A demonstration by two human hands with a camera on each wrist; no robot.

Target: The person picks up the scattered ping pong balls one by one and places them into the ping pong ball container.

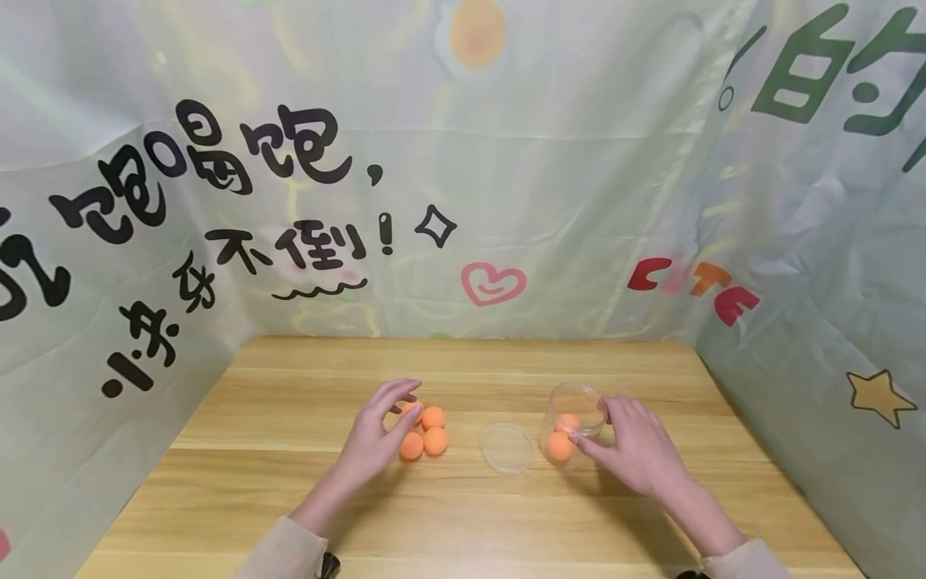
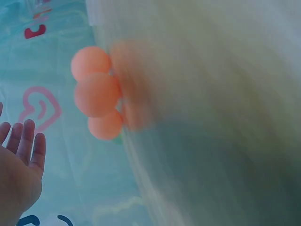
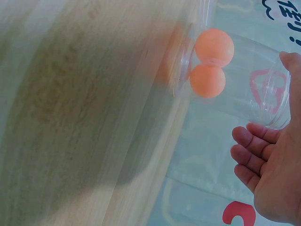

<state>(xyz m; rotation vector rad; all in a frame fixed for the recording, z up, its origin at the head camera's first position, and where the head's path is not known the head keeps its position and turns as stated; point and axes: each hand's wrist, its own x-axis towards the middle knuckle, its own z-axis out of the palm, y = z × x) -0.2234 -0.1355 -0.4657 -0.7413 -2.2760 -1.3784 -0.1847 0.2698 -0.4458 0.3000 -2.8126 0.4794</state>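
Note:
On the left side of the table lies a cluster of several orange balls, touching one another. My left hand hovers over the cluster, thumb and fingers apart, partly hiding the rear ball. In the left wrist view that hand has its fingers extended, with a gap to the balls. A clear jar stands upright without a lid on the right, with two orange balls at its bottom. My right hand holds the jar near its rim, thumb in front and fingers at the right side.
A clear round lid lies flat between the ball cluster and the jar. The wooden table is bounded by printed fabric walls at the back and both sides.

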